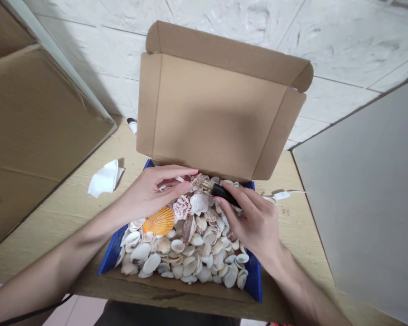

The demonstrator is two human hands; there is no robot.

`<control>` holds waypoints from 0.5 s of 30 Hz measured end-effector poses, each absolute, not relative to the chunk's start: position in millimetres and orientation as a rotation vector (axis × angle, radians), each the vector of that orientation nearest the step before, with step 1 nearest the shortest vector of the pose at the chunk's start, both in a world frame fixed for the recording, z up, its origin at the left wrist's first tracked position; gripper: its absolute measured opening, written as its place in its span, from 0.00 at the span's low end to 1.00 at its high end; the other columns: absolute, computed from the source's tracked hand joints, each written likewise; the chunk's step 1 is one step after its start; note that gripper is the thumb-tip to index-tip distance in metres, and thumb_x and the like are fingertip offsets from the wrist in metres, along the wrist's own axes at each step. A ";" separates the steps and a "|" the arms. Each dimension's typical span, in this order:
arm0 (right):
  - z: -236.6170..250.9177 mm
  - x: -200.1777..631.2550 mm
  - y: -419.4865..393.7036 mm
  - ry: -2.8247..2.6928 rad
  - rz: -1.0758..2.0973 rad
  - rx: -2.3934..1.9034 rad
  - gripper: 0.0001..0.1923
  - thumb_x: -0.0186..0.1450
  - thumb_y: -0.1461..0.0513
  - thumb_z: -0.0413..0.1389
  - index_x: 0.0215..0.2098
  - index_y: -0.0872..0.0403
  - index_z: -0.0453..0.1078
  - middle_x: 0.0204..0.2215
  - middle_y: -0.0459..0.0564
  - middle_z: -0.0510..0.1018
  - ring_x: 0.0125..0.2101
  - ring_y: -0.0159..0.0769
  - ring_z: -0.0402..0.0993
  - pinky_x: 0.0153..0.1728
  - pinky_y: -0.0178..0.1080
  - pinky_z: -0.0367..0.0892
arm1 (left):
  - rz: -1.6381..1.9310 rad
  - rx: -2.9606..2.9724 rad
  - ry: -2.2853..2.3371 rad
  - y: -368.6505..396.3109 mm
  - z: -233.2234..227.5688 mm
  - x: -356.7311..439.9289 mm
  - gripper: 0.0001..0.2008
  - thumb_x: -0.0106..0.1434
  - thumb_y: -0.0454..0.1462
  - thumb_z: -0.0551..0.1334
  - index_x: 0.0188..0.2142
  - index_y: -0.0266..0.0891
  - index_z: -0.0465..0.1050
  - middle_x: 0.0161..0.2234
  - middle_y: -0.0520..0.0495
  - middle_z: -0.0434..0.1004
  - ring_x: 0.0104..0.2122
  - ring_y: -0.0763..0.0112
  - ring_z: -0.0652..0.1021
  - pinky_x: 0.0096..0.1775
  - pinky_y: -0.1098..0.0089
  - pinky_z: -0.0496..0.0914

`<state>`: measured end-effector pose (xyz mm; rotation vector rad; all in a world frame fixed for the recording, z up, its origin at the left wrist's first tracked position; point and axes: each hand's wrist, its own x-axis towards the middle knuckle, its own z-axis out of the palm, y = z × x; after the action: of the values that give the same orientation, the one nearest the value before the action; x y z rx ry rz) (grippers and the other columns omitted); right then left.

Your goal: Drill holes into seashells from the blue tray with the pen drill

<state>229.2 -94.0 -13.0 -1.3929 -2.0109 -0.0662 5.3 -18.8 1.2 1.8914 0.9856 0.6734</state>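
Observation:
My left hand point(156, 188) is closed, pinching a brownish patterned seashell point(197, 180) between thumb and fingertips. My right hand point(255, 217) wraps around a black mini drill point(226, 194) with a brass-coloured tip, which points left and meets or nearly meets that shell. Both hands are above an open cardboard box point(204, 290) filled with seashells. Below my left hand lie an orange scallop shell point(159, 222) and a red-and-white scallop shell point(182, 207). A white shell point(199, 203) rests just under the drill tip. The exact contact point is too small to make out.
The box's lid point(217, 108) stands raised at the back, and blue side flaps point(253, 276) edge the box. On the wooden table point(34, 244) lie a crumpled white tissue point(105, 178), a small white tube point(132, 125) with a black cap, and a white cable connector point(281, 195).

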 end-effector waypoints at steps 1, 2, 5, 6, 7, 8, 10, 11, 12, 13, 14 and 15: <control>-13.2 229.3 -94.1 -2.032 -0.072 -1.365 0.14 0.65 0.61 0.57 0.48 0.59 0.72 0.36 0.53 0.82 0.33 0.35 0.78 0.33 0.36 0.74 | 0.654 1.899 0.975 -19.1 1.7 5.9 0.17 0.64 0.42 0.63 0.52 0.44 0.75 0.49 0.49 0.79 0.45 0.67 0.80 0.47 0.71 0.75; -13.4 229.4 -94.0 -2.068 -0.072 -1.341 0.14 0.65 0.61 0.57 0.48 0.59 0.72 0.36 0.53 0.82 0.32 0.34 0.78 0.32 0.36 0.73 | 0.636 1.913 0.965 -19.3 1.9 6.5 0.17 0.64 0.43 0.64 0.52 0.44 0.75 0.49 0.49 0.79 0.46 0.67 0.79 0.46 0.71 0.75; -13.6 229.6 -93.8 -2.110 -0.065 -1.305 0.14 0.65 0.60 0.58 0.47 0.59 0.72 0.36 0.53 0.82 0.32 0.35 0.78 0.32 0.36 0.73 | 0.620 1.956 0.944 -19.1 1.5 7.4 0.14 0.63 0.43 0.64 0.47 0.44 0.78 0.48 0.49 0.80 0.46 0.67 0.79 0.46 0.72 0.74; -13.6 229.6 -93.7 -2.104 -0.058 -1.311 0.15 0.65 0.60 0.58 0.48 0.59 0.72 0.37 0.53 0.82 0.32 0.35 0.78 0.32 0.36 0.73 | 0.622 1.959 0.942 -18.9 1.1 7.5 0.12 0.63 0.42 0.64 0.45 0.44 0.79 0.47 0.50 0.80 0.46 0.67 0.79 0.46 0.72 0.74; -13.7 229.6 -93.6 -2.097 -0.060 -1.312 0.14 0.65 0.60 0.59 0.47 0.59 0.72 0.36 0.53 0.82 0.32 0.35 0.78 0.32 0.36 0.74 | 0.624 1.958 0.942 -18.8 0.8 7.5 0.10 0.63 0.42 0.64 0.43 0.44 0.79 0.46 0.50 0.81 0.45 0.68 0.79 0.45 0.72 0.74; -13.8 229.6 -93.5 -2.101 -0.061 -1.316 0.14 0.65 0.60 0.59 0.47 0.59 0.72 0.36 0.52 0.82 0.32 0.35 0.78 0.32 0.37 0.74 | 0.617 1.945 0.948 -18.7 0.6 7.6 0.09 0.64 0.41 0.64 0.42 0.44 0.79 0.45 0.50 0.81 0.43 0.69 0.80 0.44 0.73 0.74; -14.1 229.5 -93.5 -2.097 -0.057 -1.319 0.14 0.64 0.60 0.59 0.47 0.59 0.72 0.36 0.52 0.82 0.32 0.35 0.78 0.32 0.37 0.74 | 0.605 1.912 0.970 -18.7 0.8 7.9 0.09 0.63 0.41 0.63 0.41 0.43 0.79 0.43 0.51 0.81 0.40 0.71 0.80 0.41 0.74 0.74; -14.2 229.5 -93.5 -2.093 -0.056 -1.323 0.14 0.64 0.60 0.59 0.47 0.59 0.72 0.36 0.52 0.82 0.32 0.35 0.78 0.32 0.37 0.74 | 0.599 1.886 0.992 -18.7 1.3 8.2 0.08 0.63 0.41 0.63 0.40 0.42 0.79 0.41 0.51 0.82 0.38 0.71 0.80 0.40 0.75 0.74; -14.4 229.5 -93.6 -2.087 -0.053 -1.327 0.14 0.64 0.60 0.59 0.47 0.58 0.72 0.36 0.52 0.82 0.32 0.35 0.78 0.32 0.37 0.74 | 0.597 1.865 1.007 -18.8 1.9 8.5 0.08 0.63 0.41 0.64 0.38 0.41 0.78 0.39 0.51 0.82 0.36 0.72 0.80 0.38 0.75 0.73; -14.4 229.4 -93.8 -2.083 -0.052 -1.331 0.14 0.65 0.60 0.58 0.47 0.58 0.73 0.36 0.53 0.82 0.32 0.35 0.78 0.32 0.37 0.73 | 0.595 1.851 1.021 -19.0 2.5 8.8 0.07 0.62 0.41 0.64 0.36 0.40 0.78 0.36 0.51 0.82 0.34 0.72 0.80 0.37 0.75 0.73; -14.3 229.4 -93.9 -2.081 -0.052 -1.334 0.14 0.65 0.60 0.58 0.47 0.58 0.73 0.36 0.53 0.82 0.33 0.35 0.78 0.33 0.37 0.73 | 0.596 1.848 1.033 -19.1 3.2 9.1 0.07 0.62 0.41 0.64 0.35 0.40 0.78 0.35 0.51 0.82 0.33 0.72 0.79 0.35 0.76 0.72; -14.1 229.2 -94.1 -2.082 -0.054 -1.334 0.14 0.65 0.60 0.58 0.48 0.57 0.73 0.36 0.52 0.82 0.33 0.35 0.78 0.33 0.37 0.73 | 0.589 1.852 1.041 -19.2 3.9 9.3 0.07 0.62 0.40 0.63 0.34 0.40 0.78 0.34 0.51 0.81 0.32 0.73 0.79 0.34 0.76 0.72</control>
<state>229.2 -94.1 -14.1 -1.3344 -2.0817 -0.0541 9.3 -19.2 3.9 1.8523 1.0407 0.5894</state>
